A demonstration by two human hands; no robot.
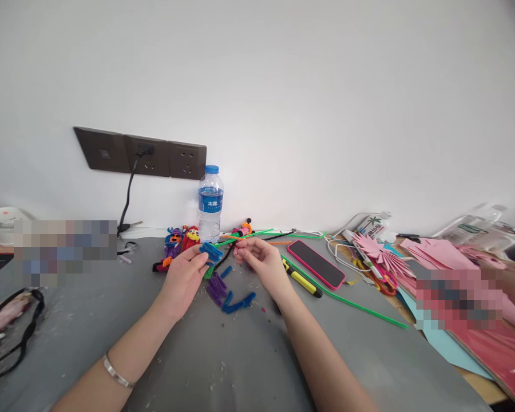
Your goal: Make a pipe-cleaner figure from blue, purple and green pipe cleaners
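Observation:
My left hand is closed, with thumb and fingers pinching a folded blue pipe cleaner above the table. A green pipe cleaner reaches from the blue piece to the right. At that green stem, the fingertips of my right hand are pinched together; the exact grip is too small to see clearly. Below the hands lie a purple coiled pipe cleaner and a bent blue pipe cleaner piece. Colourful pipe cleaner figures stand behind my left hand.
A water bottle stands against the wall below the sockets. Right of my hands lie a yellow-black cutter, a phone and a long green pipe cleaner. Pink paper and another person's hand are at far right.

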